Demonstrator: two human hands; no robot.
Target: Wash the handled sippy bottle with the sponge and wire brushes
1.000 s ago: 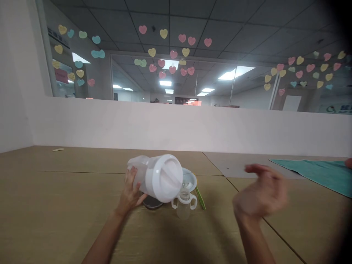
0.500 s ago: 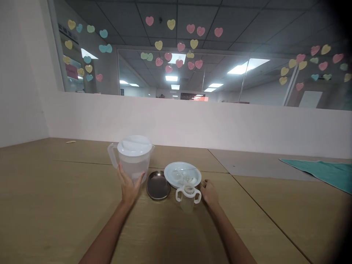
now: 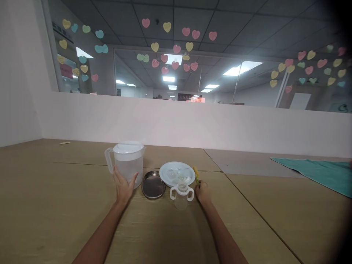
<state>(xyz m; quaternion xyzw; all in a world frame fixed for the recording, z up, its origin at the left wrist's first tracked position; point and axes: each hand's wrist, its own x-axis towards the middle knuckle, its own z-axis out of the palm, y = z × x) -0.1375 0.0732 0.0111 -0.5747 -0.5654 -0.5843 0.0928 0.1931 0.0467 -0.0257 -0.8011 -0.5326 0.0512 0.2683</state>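
A translucent plastic pitcher (image 3: 128, 167) with a white lid stands on the table, its handle to the left. My left hand (image 3: 123, 187) is against its lower near side, fingers on the left and thumb on the right. My right hand (image 3: 204, 192) is closed round the green handle of a small brush (image 3: 196, 174) with a yellow head, held upright. Just left of that hand stands a clear baby bottle (image 3: 181, 201) with two white side handles and no cap. Behind the bottle is a white bowl (image 3: 162, 177) with small clear and white parts inside.
A dark oval metal tray (image 3: 153, 185) lies between the pitcher and the bowl. A teal cloth (image 3: 321, 174) is spread at the far right. A thin flat stick (image 3: 65, 143) lies at the back left. The white wall (image 3: 176, 124) with a window bounds the table's far side.
The brush now shows upright in my right hand; before, it was not visible there. The pitcher has shifted slightly left, with my left hand still on it. The whole view has moved a little.
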